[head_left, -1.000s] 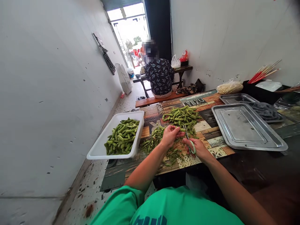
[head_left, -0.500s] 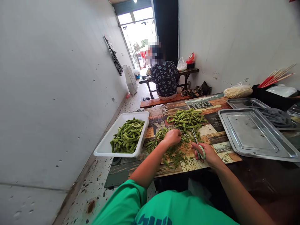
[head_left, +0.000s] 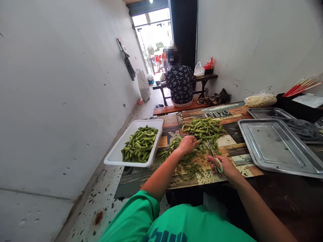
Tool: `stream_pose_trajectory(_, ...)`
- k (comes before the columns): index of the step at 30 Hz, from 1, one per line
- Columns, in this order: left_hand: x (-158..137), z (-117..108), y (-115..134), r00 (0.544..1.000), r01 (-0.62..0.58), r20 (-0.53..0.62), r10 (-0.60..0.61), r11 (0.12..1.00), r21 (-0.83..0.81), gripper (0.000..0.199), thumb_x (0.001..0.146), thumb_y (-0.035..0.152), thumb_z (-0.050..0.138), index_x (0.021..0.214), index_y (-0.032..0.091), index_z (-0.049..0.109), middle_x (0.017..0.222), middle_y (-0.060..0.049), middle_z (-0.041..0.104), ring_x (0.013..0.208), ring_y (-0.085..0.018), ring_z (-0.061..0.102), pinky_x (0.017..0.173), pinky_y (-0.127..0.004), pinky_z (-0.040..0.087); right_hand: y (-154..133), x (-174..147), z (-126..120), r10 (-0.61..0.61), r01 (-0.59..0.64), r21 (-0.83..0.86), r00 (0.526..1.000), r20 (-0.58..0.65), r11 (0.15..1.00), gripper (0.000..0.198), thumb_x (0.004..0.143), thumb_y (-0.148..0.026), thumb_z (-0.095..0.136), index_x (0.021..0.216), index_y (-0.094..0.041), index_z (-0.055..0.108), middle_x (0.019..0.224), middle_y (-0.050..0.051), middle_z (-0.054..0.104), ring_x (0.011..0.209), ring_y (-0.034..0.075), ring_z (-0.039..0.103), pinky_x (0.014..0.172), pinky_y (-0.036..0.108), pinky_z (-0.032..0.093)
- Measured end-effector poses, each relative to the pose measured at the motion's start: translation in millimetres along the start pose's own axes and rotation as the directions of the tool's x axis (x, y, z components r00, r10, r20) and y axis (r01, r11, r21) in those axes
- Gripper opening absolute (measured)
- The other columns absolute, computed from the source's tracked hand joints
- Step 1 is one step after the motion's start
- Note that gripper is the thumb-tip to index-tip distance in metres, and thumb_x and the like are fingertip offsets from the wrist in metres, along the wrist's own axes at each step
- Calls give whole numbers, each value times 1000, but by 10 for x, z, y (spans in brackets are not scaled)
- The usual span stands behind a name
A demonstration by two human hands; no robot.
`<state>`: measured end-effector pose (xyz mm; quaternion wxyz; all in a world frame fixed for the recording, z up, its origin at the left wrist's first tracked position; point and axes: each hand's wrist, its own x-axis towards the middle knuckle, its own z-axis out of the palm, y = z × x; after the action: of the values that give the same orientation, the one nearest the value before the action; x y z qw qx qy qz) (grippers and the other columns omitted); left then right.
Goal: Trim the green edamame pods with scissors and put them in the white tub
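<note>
My right hand [head_left: 224, 167] is closed round the pale-green handles of a pair of scissors [head_left: 211, 149], whose metal blades point away from me at the pods. My left hand [head_left: 188, 144] is closed in a pinch at the near edge of a pile of green soybean pods [head_left: 204, 127]; whatever its fingertips hold is too small to make out. Beneath and around this hand lie loose trimmings [head_left: 190, 169] and stems on the patchwork-patterned table [head_left: 153, 179]. To the left, a white plastic tray [head_left: 109, 160] contains a heap of more pods [head_left: 139, 145].
Metal trays [head_left: 272, 143] stand on the right, with dark crumpled material [head_left: 304, 129] on the rear one. Behind them are a bagged bundle of pale sticks [head_left: 261, 100] and a black box [head_left: 290, 102] with skewers. A person [head_left: 180, 84] sits on a bench [head_left: 166, 110] ahead.
My left hand has shifted slightly right along the near edge of the pod pile. The scissors stay in my right hand, and the whole view has moved a little.
</note>
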<state>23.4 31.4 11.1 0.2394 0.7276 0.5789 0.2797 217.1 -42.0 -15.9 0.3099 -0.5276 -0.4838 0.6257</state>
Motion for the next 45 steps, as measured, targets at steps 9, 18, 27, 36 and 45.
stream_pose_trajectory(9,-81,-155,72,961,-3,271,58,980,-199,41,75,49,57,85,12,71,54,3,49,51,-7,34,50,-20,25,-43,32,41,-89,92,-149,996,31,985,42,67,-57,66,77,-17,59,49,-5,51,42,11,49,38,21,33)
stream_pose_trajectory(18,-106,-182,94,930,20,360,72,969,-246,41,71,53,61,71,12,67,47,6,39,47,-6,28,48,-22,22,-30,21,26,-186,197,-264,980,65,944,39,71,-56,63,63,-18,57,44,-5,49,38,11,47,41,23,37)
stream_pose_trajectory(27,-104,-97,146,892,443,436,-119,414,-795,28,68,29,71,68,15,47,55,4,49,48,-6,50,43,-16,31,-27,27,53,-80,78,-65,996,-27,995,42,71,-59,62,75,-18,56,51,-3,54,42,12,51,34,21,35)
stream_pose_trajectory(36,-97,56,141,911,296,238,-336,133,-946,23,69,10,70,68,12,48,64,-2,63,67,-11,65,45,-11,39,-59,-75,183,-9,6,63,999,45,998,43,69,-60,65,73,-19,50,58,-2,55,50,13,55,34,21,42)
stream_pose_trajectory(45,-284,93,354,904,353,279,-325,195,-915,23,69,10,68,65,13,46,58,-5,65,45,-7,56,47,-16,40,-158,-16,183,-100,102,30,994,-48,994,45,67,-61,65,73,-18,54,52,-3,53,42,13,53,30,21,33)
